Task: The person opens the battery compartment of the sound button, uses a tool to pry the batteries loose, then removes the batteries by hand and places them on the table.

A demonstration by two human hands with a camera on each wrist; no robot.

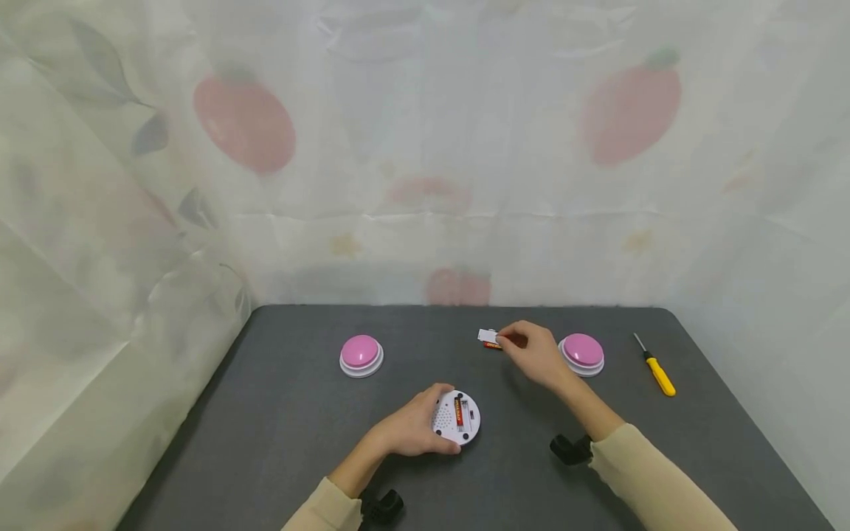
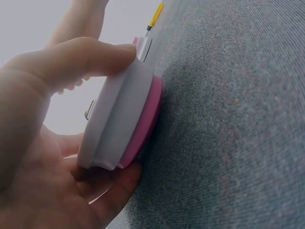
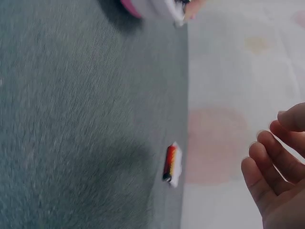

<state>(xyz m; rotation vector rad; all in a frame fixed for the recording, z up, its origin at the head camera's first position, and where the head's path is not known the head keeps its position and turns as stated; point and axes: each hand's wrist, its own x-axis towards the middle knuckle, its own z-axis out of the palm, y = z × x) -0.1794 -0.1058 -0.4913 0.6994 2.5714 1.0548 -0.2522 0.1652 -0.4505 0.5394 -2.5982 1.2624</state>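
Observation:
My left hand (image 1: 418, 424) grips a round pink-and-white push button (image 1: 468, 422) by its rim, thumb on one side and fingers on the other. Its underside faces up in the head view, showing an uncovered battery slot with one red-and-black battery (image 1: 458, 411) beside a vacant bay. In the left wrist view the pink dome (image 2: 145, 121) faces the table. My right hand (image 1: 534, 354) hovers near a loose battery (image 3: 169, 162) and a small white cover (image 1: 487, 335) on the table. Its fingers (image 3: 271, 157) are loosely bent, with nothing between them in the right wrist view.
Two more pink-and-white buttons stand dome up: one at the left (image 1: 360, 354), another at the right (image 1: 583, 352) behind my right wrist. A yellow-handled screwdriver (image 1: 660, 376) lies farther right on the dark grey table (image 1: 285, 442). Printed curtains (image 1: 425, 147) hang beyond the table's back edge.

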